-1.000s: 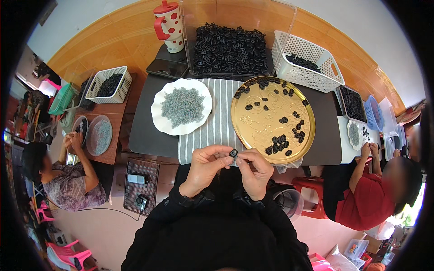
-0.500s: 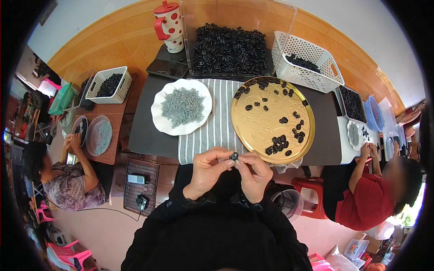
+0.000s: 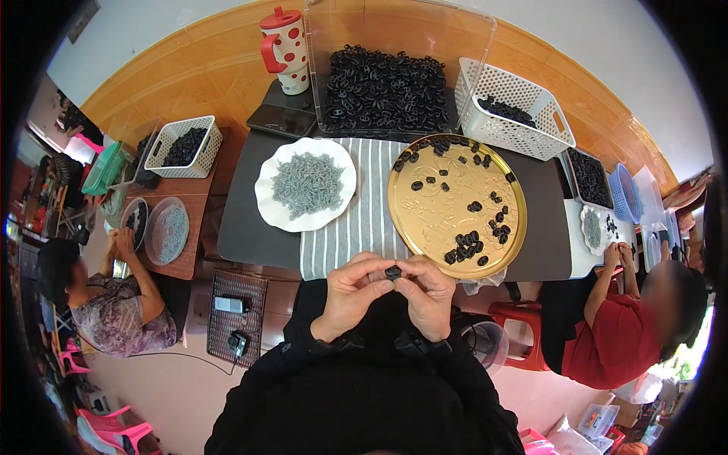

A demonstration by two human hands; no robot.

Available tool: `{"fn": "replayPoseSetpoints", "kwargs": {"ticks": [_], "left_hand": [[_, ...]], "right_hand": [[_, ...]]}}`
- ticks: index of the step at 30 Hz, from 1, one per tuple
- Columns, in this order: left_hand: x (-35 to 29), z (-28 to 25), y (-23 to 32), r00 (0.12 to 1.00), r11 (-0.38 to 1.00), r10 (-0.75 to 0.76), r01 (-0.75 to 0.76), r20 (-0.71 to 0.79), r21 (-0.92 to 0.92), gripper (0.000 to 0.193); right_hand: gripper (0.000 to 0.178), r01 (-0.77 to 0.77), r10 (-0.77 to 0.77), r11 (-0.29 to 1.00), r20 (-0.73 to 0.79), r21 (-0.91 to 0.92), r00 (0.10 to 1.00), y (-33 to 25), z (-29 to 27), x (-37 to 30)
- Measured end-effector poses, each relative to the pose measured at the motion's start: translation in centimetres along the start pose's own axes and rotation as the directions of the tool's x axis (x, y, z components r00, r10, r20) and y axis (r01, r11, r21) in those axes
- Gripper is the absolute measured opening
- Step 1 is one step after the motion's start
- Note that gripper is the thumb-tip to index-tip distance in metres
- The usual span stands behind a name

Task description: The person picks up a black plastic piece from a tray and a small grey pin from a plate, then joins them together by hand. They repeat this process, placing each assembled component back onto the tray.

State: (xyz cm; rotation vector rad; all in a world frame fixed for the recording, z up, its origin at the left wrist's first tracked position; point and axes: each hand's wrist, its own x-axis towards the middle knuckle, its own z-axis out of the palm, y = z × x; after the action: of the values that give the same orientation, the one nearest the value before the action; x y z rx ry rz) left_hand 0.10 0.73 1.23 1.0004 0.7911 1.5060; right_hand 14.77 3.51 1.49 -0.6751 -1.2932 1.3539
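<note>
- Lower centre of frame: left hand (image 3: 347,299) and right hand (image 3: 429,301), thumb and forefinger of each closed in a pinch on one small black part (image 3: 393,272).
- The part lies between the opposed fingertips, touched from both sides, neither hand nearer; its long axis cannot be told.
- Right of centre: gold tray (image 3: 447,208).
- Left of centre: scalloped white plate (image 3: 267,206).

- A small black piece (image 3: 393,272) with a rounded outline; its finer details are too small to tell.
- It is pinched between the fingertips of the left hand (image 3: 350,297) and the right hand (image 3: 429,299), which partly cover it.
- It is held up near the front edge of the worktop (image 3: 254,235).
</note>
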Motion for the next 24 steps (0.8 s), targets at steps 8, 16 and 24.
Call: {"fn": "replayPoseSetpoints", "kwargs": {"ticks": [8, 16, 24], "left_hand": [[-0.2, 0.2, 0.1, 1.000, 0.999, 0.005, -0.005, 0.003, -0.037, 0.031], [-0.4, -0.2, -0.4, 1.000, 0.995, -0.025, 0.025, 0.009, -0.092, 0.030], [0.2, -0.6, 0.9, 0.995, 0.992, -0.021, 0.009, 0.095, 0.126, 0.033]], "right_hand": [[0.024, -0.028, 0.034, 0.970, -0.020, 0.242, 0.999, -0.2, 0.9, -0.5], [0.018, 0.005, -0.001, 0.991, -0.025, 0.136, 1.000, 0.1, 0.9, -0.8], [0.018, -0.218, 0.211, 0.954, 0.056, 0.204, 0.976, -0.6, -0.7, 0.2]]}}
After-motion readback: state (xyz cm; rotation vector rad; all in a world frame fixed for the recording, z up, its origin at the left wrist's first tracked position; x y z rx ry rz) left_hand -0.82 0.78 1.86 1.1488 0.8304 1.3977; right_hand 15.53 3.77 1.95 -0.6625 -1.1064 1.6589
